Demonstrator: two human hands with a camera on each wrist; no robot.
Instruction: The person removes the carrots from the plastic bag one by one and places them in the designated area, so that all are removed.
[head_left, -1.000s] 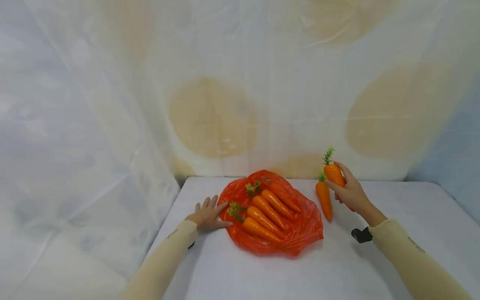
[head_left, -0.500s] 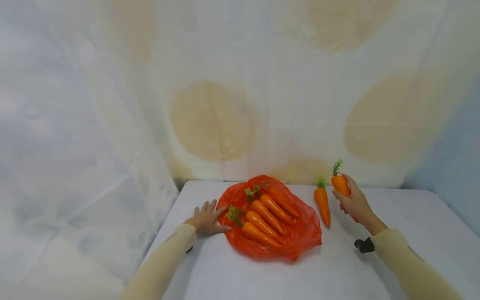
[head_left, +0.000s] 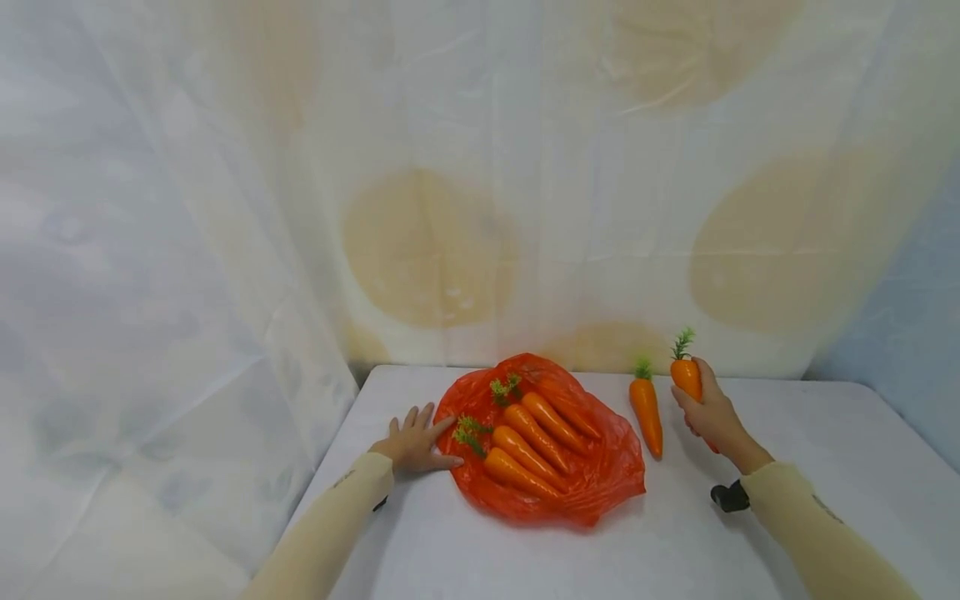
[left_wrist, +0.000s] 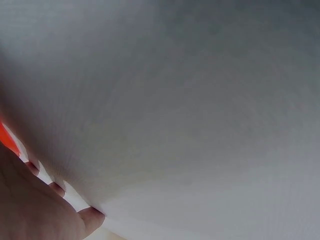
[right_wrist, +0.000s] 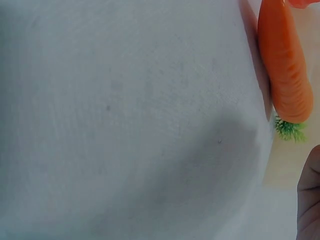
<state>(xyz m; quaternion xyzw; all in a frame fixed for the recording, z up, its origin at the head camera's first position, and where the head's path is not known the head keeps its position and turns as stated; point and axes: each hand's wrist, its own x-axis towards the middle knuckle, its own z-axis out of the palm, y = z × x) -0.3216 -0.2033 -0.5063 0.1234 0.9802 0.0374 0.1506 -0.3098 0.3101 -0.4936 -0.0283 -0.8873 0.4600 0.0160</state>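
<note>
Two bare hands reach forward from your cream sleeves [head_left: 813, 523]. Your left hand [head_left: 411, 444] is released, palm down with fingers spread, its index finger and thumb reaching the left edge of a red plastic bag [head_left: 618, 475]. Your right hand [head_left: 712, 417] grasps an orange carrot [head_left: 686, 379] round its thick upper part; green leaves stand up above your fingers and the narrow tip shows below your hand. Just left of that carrot, a second carrot [head_left: 647, 417] lies on the table, leaves toward the back, between your right hand and the bag. On the crumpled bag, four bright carrots [head_left: 528, 457] lie slanting side by side, leafy ends toward your left hand; a duller fifth carrot [head_left: 576, 415] lies behind them. You cannot tell how far the bag's film covers them. A black device [head_left: 729, 497] sits at your right wrist. Beneath everything is the white table [head_left: 525, 567]; behind it hangs a pale backdrop [head_left: 585, 183] with large beige circles.
</note>
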